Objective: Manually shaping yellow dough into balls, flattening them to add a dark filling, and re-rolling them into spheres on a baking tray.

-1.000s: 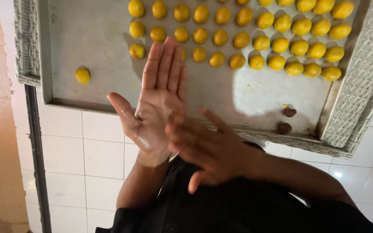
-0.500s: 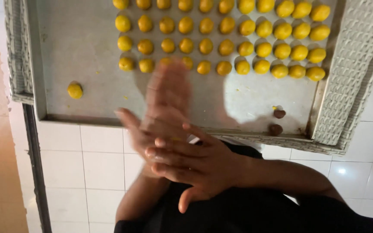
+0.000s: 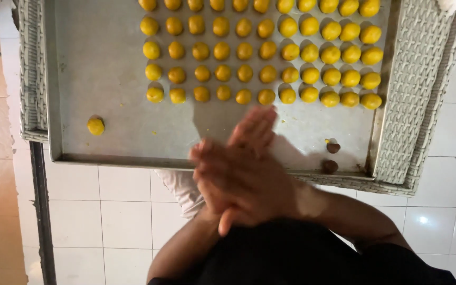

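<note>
- Pressing flat together over the near edge of the tray (image 3: pixel 106 63), the right hand (image 3: pixel 238 184) lay across the left hand (image 3: pixel 252 132), palms touching.
- Both grips were spread flat, fingers straight; whether anything sat between the palms could not be told.
- Yellow balls (image 3: pixel 245 73) stood in rows on the far half of the tray, well apart from the hands.
- One lone ball (image 3: pixel 95 126) sat near the tray's left edge.
- Two brown balls (image 3: pixel 333 148) lay by the near right corner.
- A woven basket (image 3: pixel 412 105) bore the tray, above a white tiled floor (image 3: pixel 122 221).

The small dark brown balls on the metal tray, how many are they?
2. One dark brown ball lies near the metal tray's lower right corner; the other is just below it, at the rim. The hands may hide more.
</note>
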